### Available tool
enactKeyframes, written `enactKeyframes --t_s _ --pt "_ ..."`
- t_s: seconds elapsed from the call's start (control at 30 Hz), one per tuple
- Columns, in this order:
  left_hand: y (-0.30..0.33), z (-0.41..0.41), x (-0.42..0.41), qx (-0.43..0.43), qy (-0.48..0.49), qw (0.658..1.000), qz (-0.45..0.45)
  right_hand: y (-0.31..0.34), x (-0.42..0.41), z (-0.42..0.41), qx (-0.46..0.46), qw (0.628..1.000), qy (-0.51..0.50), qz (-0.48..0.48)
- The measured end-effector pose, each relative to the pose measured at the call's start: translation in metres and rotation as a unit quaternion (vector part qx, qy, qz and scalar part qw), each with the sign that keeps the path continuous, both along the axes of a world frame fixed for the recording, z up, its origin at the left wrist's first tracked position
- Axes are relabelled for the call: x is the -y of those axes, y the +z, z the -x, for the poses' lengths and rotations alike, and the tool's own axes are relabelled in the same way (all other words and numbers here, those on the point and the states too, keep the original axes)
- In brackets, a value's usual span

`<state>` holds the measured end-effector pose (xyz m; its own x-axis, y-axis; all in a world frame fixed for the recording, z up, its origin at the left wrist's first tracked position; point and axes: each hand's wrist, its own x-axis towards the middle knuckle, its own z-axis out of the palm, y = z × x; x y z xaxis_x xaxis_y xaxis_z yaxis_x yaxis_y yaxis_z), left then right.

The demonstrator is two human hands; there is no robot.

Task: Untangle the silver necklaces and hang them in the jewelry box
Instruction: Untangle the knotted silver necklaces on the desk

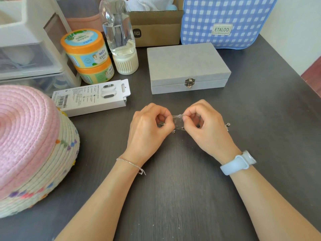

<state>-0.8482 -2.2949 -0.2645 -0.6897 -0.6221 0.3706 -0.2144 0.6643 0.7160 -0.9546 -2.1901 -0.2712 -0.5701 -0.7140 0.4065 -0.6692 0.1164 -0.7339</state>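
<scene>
The desk (173, 197) has a dark grey surface with a fine wood grain, and a pale wall stands at the far right behind it. At the far middle lies the grey jewelry box (187, 66), its lid down and its metal clasp (189, 82) facing the near side. Behind it stand a blue checked bag (224, 20) and a brown cardboard box (156, 26). To the left are a clear bottle (119, 32), two stacked orange jars (86, 54), a flat white package (92, 97), clear plastic drawers (29, 61) and a pink woven basket (31, 145), which is cut off by the left edge.

Near the middle, the left hand (147, 127) and the right hand (206, 126) have curled fingers and each pinches the silver necklaces (178, 119), which are stretched between them just above the desk. The chains are thin and blurred, so I cannot tell how many there are or where the knot is. Parts of them are hidden behind the fingers; a small piece shows at the right of the right hand.
</scene>
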Motion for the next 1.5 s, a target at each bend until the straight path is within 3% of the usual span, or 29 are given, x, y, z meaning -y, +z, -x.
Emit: enactKeyframes --t_s 0.17,0.33,0.5,0.6,0.7,0.93,1.13,1.33,1.5 --pt "0.006 -0.001 -0.003 -0.030 -0.040 0.992 -0.117 0.000 0.000 0.001 0.000 0.999 -0.003 -0.034" --pt "0.014 0.001 0.000 -0.133 -0.035 0.948 -0.287 0.001 -0.001 0.002 0.023 0.999 0.009 -0.040" --pt "0.012 0.003 0.004 -0.177 -0.005 0.919 -0.351 0.004 0.000 -0.001 0.097 0.995 0.006 -0.003" --pt "0.012 0.003 0.010 -0.240 -0.033 0.858 -0.453 0.007 -0.001 0.000 0.175 0.985 0.003 0.008" --pt "0.013 0.002 0.010 -0.275 -0.094 0.790 -0.540 0.006 0.001 -0.001 0.180 0.984 -0.005 -0.007" --pt "0.016 -0.001 0.015 -0.302 -0.085 0.705 -0.636 0.006 0.001 -0.001 0.195 0.981 -0.013 0.011" --pt "0.018 -0.003 0.019 -0.276 -0.071 0.714 -0.640 0.002 0.001 0.001 0.174 0.984 -0.027 0.003" --pt "0.021 -0.005 0.020 -0.275 -0.095 0.654 -0.698 0.002 0.002 0.001 0.145 0.989 -0.024 -0.014" --pt "0.022 -0.014 0.027 -0.218 -0.104 0.682 -0.691 0.002 0.001 0.000 0.132 0.991 -0.035 -0.013"
